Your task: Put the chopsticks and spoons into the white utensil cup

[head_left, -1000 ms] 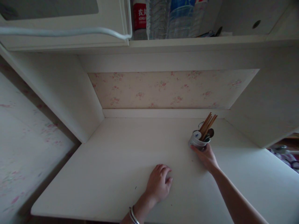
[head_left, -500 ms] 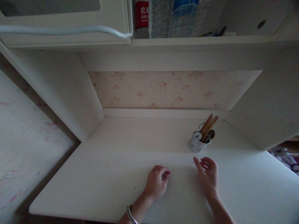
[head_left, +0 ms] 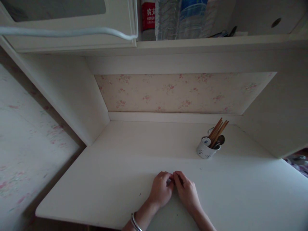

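My left hand point(head_left: 162, 189), with a silver bangle point(head_left: 135, 222) on its wrist, rests low over the white desktop point(head_left: 108, 173), its fingers curled into a pinch. My right hand point(head_left: 187, 191) meets it fingertip to fingertip, its fingers also closed. Whatever lies between the fingertips, if anything, is hidden or too small to name. Beyond the right hand stands a white perforated cup point(head_left: 204, 152) holding wooden chopsticks point(head_left: 218, 132), a dark spoon point(head_left: 220, 139) and a white round-ended piece point(head_left: 206, 141).
Above the desk runs a shelf point(head_left: 204, 42) with plastic bottles point(head_left: 167, 21) and small dark items. A white cabinet door point(head_left: 72, 41) with a long handle is at upper left. Side panels point(head_left: 72, 93) bound the desk. Small dark specks point(head_left: 140, 194) lie on the desktop.
My right hand has moved left from near the cup, closing its fingers and meeting the left hand. My left hand stays in nearly the same place. The view has shifted slightly.
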Demonstrator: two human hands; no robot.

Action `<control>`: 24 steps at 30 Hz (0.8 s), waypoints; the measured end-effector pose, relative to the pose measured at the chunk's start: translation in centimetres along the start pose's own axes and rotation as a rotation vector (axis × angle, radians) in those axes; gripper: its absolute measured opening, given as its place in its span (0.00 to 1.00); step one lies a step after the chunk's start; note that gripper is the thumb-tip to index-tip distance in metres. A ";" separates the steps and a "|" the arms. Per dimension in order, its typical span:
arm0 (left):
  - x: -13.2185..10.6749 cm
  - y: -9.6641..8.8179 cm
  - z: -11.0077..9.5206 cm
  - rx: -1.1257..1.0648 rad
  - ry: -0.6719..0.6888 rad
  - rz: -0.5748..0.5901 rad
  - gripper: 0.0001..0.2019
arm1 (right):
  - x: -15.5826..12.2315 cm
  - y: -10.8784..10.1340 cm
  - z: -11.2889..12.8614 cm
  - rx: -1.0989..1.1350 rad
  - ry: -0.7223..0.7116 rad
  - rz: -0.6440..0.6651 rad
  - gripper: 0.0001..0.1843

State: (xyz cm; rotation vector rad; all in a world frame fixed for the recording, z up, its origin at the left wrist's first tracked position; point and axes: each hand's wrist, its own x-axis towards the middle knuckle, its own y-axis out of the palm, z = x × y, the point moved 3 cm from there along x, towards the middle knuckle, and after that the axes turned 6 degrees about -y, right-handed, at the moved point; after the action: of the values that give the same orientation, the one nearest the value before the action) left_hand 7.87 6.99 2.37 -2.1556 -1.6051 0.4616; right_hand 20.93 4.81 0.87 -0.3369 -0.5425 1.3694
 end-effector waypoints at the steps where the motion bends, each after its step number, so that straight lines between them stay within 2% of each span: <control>1: 0.0 0.0 0.0 0.006 0.002 0.007 0.13 | -0.1 -0.1 -0.1 -0.002 -0.006 0.003 0.19; 17: -0.2 -0.2 -0.3 0.041 0.023 0.041 0.14 | -0.7 -0.4 -0.2 -0.052 -0.091 -0.023 0.18; 24: -0.6 -0.6 -0.5 0.026 0.014 -0.011 0.13 | -0.8 -0.6 0.2 -0.055 -0.101 -0.006 0.17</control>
State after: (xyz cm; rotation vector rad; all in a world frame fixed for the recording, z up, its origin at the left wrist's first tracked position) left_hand 7.47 6.46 3.09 -2.1252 -1.5935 0.4602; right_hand 21.18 3.87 1.20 -0.3117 -0.6654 1.3731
